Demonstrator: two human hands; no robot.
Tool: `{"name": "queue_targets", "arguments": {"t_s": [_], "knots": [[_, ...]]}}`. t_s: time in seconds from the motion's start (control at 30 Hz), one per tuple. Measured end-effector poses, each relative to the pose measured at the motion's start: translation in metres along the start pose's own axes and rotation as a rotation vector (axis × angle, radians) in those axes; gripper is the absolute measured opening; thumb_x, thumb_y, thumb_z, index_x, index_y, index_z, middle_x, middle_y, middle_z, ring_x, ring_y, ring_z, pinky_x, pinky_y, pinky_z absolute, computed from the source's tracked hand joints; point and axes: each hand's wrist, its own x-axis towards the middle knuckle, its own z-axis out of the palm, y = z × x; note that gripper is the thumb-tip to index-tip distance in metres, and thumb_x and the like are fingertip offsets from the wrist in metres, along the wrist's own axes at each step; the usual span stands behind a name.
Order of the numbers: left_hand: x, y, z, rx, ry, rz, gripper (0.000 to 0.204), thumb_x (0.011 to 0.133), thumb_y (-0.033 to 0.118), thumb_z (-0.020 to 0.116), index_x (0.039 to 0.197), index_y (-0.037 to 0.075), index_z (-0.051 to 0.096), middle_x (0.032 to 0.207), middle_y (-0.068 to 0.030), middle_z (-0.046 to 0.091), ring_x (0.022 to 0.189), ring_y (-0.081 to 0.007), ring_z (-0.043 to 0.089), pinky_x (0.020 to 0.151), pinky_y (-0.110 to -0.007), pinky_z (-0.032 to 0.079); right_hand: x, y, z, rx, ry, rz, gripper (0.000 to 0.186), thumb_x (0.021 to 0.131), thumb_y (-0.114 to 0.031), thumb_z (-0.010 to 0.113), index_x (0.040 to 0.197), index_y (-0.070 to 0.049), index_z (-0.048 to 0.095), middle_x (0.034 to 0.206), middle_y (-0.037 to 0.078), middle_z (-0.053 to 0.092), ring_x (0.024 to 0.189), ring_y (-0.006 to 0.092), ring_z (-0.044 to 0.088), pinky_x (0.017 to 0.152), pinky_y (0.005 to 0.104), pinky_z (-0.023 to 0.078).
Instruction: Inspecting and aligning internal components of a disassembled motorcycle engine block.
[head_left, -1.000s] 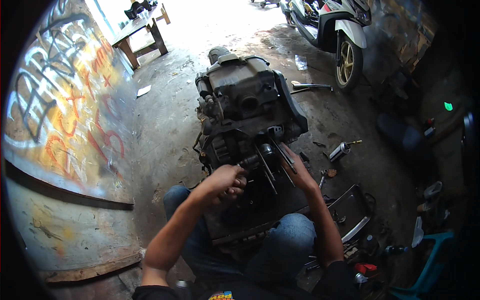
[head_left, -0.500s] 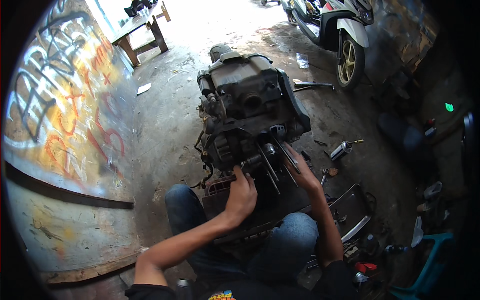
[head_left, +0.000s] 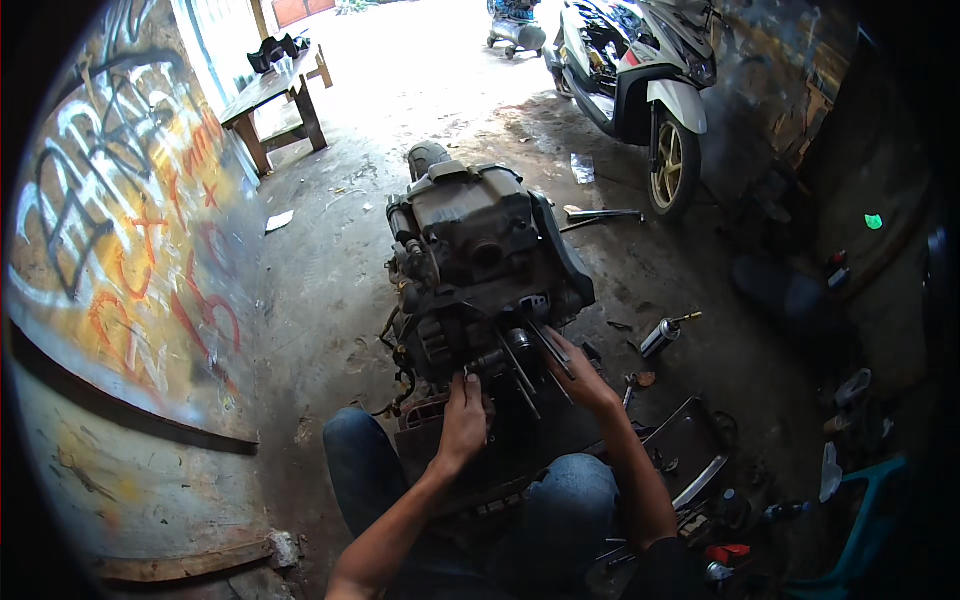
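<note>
A dark scooter engine (head_left: 470,250) stands on the floor in front of my knees. Its piston (head_left: 519,341) shows at the near side, among several long metal studs (head_left: 525,385) that point toward me. My left hand (head_left: 463,420) is at the engine's lower left, fingers closed beside a short cylindrical part (head_left: 488,360); what they pinch is too small to make out. Along the right side of the studs lies my right hand (head_left: 582,380), its visible fingers stretched toward the engine and the fingertips partly hidden.
A spray can (head_left: 660,338) stands right of the engine, with a dark tray (head_left: 690,440) nearer me. Beyond are a white scooter (head_left: 675,100) and a wooden bench (head_left: 280,100). A painted wall (head_left: 140,240) runs along the left; a teal stool (head_left: 865,530) is at lower right.
The view has tilted up, so the engine sits lower and more of the background shows. My left hand has turned more upright at the engine; my right hand stays beside the studs.
</note>
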Motion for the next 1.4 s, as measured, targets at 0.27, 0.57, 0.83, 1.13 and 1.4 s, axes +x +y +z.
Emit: {"name": "queue_targets", "arguments": {"t_s": [0.27,0.57,0.83,1.13,1.4], "knots": [[0.004,0.038,-0.017,-0.363,-0.217,-0.464,0.02,0.108,0.031,0.031,0.103,0.016,0.044,0.061,0.0034,0.036,0.037,-0.0073,0.033,0.034,-0.023,0.028,-0.001,0.009,-0.003,-0.06,-0.006,-0.013,0.058,0.102,-0.025,0.055,0.148,0.006,0.035,0.143,0.022,0.051,0.133,0.0248,0.047,0.111,0.0352,0.035],[0.003,0.056,-0.023,-0.183,-0.234,-0.436,0.02,0.107,0.029,0.033,0.104,0.012,0.043,0.063,0.0027,0.039,0.039,-0.0076,0.035,0.035,-0.024,0.029,0.001,-0.001,0.0,0.032,-0.013,0.007,0.063,0.103,-0.033,0.052,0.148,0.007,0.034,0.146,0.024,0.047,0.138,0.0294,0.043,0.114,0.0372,0.032],[0.033,0.077,-0.039,0.159,-0.499,-0.556,0.027,0.102,0.024,0.041,0.081,0.009,0.049,0.058,0.0053,0.041,0.041,-0.0065,0.04,0.035,-0.022,0.03,-0.001,-0.013,0.0,0.076,-0.024,0.056,0.067,0.102,-0.037,0.051,0.148,0.008,0.033,0.148,0.025,0.044,0.14,0.0306,0.041,0.115,0.038,0.031],[0.047,0.086,-0.045,-0.158,-0.592,-0.793,0.029,0.101,0.019,0.042,0.073,0.013,0.043,0.059,0.007,0.04,0.04,-0.004,0.037,0.032,-0.019,0.024,0.001,0.022,0.002,-0.025,0.052,-0.034,0.06,0.102,-0.028,0.056,0.148,0.004,0.035,0.14,0.026,0.053,0.132,0.032,0.051,0.108,0.0377,0.039],[0.076,0.084,-0.054,-0.343,-0.797,-1.083,0.032,0.101,0.016,0.039,0.069,0.016,0.038,0.059,0.0073,0.035,0.043,-0.0007,0.034,0.03,-0.014,0.019,0.006,0.04,0.001,-0.041,0.028,-0.071,0.059,0.103,-0.026,0.053,0.148,0.006,0.034,0.141,0.027,0.052,0.134,0.0344,0.049,0.11,0.0392,0.037]]}}
